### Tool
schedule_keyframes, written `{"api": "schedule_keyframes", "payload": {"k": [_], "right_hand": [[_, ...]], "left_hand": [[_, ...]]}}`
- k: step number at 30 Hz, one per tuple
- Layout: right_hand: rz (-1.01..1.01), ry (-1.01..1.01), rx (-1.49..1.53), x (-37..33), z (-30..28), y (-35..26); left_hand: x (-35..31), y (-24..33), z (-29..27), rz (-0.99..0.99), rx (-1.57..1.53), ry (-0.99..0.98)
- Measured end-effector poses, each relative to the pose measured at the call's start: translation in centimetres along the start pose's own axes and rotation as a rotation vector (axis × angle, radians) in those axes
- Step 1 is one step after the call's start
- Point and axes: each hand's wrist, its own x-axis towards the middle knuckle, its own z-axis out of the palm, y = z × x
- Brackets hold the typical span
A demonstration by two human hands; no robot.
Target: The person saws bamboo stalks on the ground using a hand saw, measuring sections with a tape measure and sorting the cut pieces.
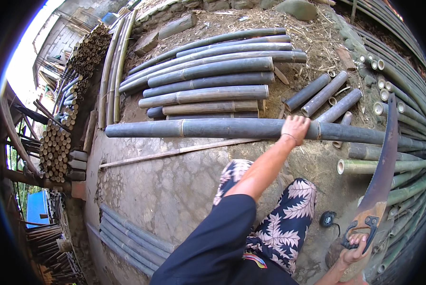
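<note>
A long dark bamboo pole (222, 128) runs across the view in front of me, left to right. My left hand (296, 128) is closed over its top, right of the middle. At the lower right, my right hand (355, 250) grips the dark handle of a handsaw (384, 164). The saw's blade points up and away, its toothed edge facing left, and its upper part overlaps the pole's right stretch in view. Whether blade and pole touch, I cannot tell. A round black tape measure (327, 219) lies on the ground left of the saw handle.
Several cut bamboo lengths (208, 71) lie side by side beyond the pole. Shorter pieces (324, 95) rest right of them. Long green poles (407, 180) crowd the right side. A thin bamboo strip (175, 154) and more poles (132, 237) lie nearer, leftward. Bundled bamboo (56, 152) is stacked far left.
</note>
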Motion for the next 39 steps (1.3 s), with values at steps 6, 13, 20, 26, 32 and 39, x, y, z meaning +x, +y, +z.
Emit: {"api": "schedule_keyframes", "payload": {"k": [6,13,20,26,32,39], "right_hand": [[-0.052,0.012,-0.044,-0.1,-4.5,1.0],[-0.009,0.209,-0.022,-3.8,-1.6,0.6],[-0.063,0.311,-0.019,-7.5,0.1,2.7],[-0.046,0.369,-0.023,-10.5,0.1,2.6],[-0.055,0.412,-0.085,-12.2,0.6,2.4],[-0.069,0.374,-0.039,-11.3,1.0,3.3]], "left_hand": [[-9.0,-9.1,-6.1,-0.147,0.084,-0.108],[-14.8,-17.2,-4.3,-0.075,0.251,0.373],[-7.6,-19.2,-10.0,-0.118,-0.085,-0.527],[-7.0,-23.0,-7.8,-0.121,-0.415,-0.717],[-10.0,-19.7,-8.3,-0.141,-0.008,-0.273],[-11.2,-19.4,-5.7,-0.060,0.084,0.108]]}}
